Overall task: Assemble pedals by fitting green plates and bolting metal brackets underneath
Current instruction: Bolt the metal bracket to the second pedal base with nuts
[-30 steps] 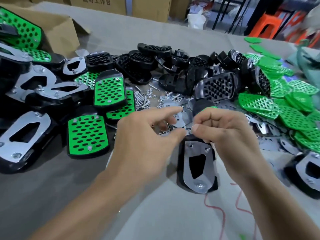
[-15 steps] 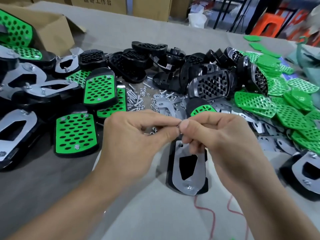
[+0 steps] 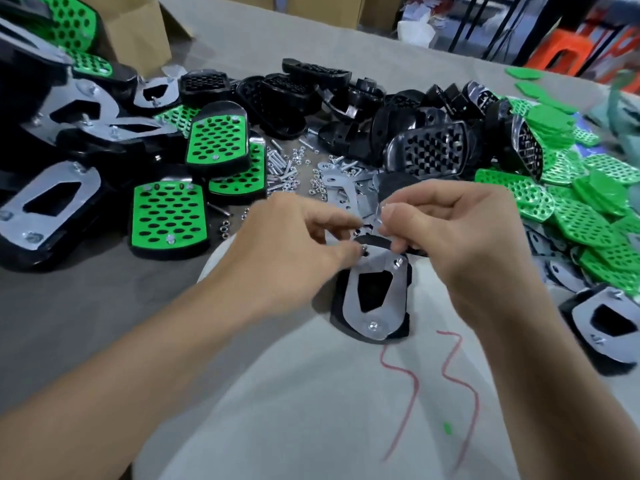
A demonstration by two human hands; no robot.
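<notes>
1. Pinching what I take to be a nut (image 3: 363, 251) between thumb and forefinger, my left hand (image 3: 294, 244) sits at the far-left hole of the metal bracket (image 3: 377, 266). The piece is tiny and blurred, so I can't be sure of it.
2. My right hand (image 3: 457, 237) is curled as well. Its thumb and forefinger nip a small bright part (image 3: 383, 216) just above the bracket's far edge; whether it is a washer or a nut I cannot tell.
3. The pedal (image 3: 337, 306) lies face down on the pale cloth (image 3: 311, 393) right in front of me, with the bracket on top. One bolt (image 3: 374, 326) shows at the near end and another (image 3: 398, 262) at the far right.
4. I reckon the step goes best if I keep the bracket square over its holes and set the nut flat on the thread. I'd turn it lightly with my fingertips until it catches, because a tilted start would likely cross-thread.
5. I'd leave every corner loose until all are started, then snug them down.
6. If this one slips, the spare nuts (image 3: 311, 183) lie just beyond my hands.
</notes>
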